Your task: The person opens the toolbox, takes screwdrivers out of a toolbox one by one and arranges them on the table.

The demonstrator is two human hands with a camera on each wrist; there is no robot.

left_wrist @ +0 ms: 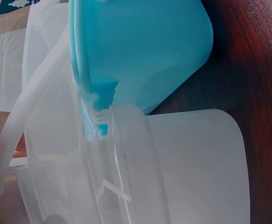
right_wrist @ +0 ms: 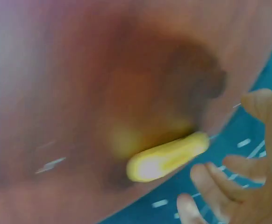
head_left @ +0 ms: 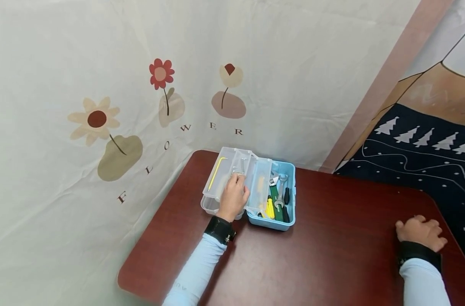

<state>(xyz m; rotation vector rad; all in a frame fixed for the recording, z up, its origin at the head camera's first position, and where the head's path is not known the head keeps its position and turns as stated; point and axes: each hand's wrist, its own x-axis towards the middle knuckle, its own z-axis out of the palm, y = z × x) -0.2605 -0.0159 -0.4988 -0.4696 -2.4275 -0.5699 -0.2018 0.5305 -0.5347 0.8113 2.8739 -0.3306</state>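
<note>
Near the table's (head_left: 332, 221) back left corner stands the open toolbox (head_left: 270, 223); the left hand (head_left: 232, 196) is over its clear lid (head_left: 220, 182) — its grip I cannot tell. Well apart, across bare tabletop, the right hand (head_left: 421, 233) lies released near the right edge; only its wrist view shows a yellow piece (right_wrist: 168, 158) — beside its fingers.

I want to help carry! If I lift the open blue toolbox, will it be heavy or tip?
The blue toolbox probably feels heavy: a silver open-end wrench lies inside. It may tip or spill, standing open with its clear lid folded out sideways.
</note>
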